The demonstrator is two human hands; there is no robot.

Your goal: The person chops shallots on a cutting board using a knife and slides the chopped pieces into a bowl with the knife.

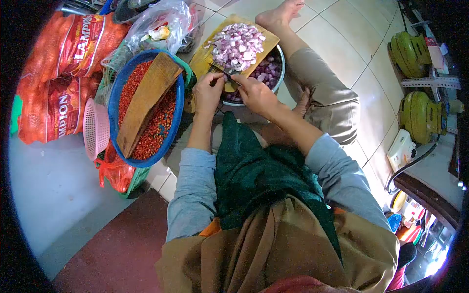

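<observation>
My right hand is closed around a small knife, its dark blade pointing left over the near edge of the cutting board. Close beside the blade, my left hand is pinched, and whatever sits between its fingertips is too small to make out. A heap of cut purple shallots lies on the yellowish wooden cutting board. The board rests across a metal bowl, which holds peeled shallots partly hidden under the board and my right hand.
To the left, a wooden plank lies across a blue basin of chopped red chillies. Beyond it are a pink basket and orange mesh sacks. A clear plastic bag is at upper left; green gas cylinders stand right.
</observation>
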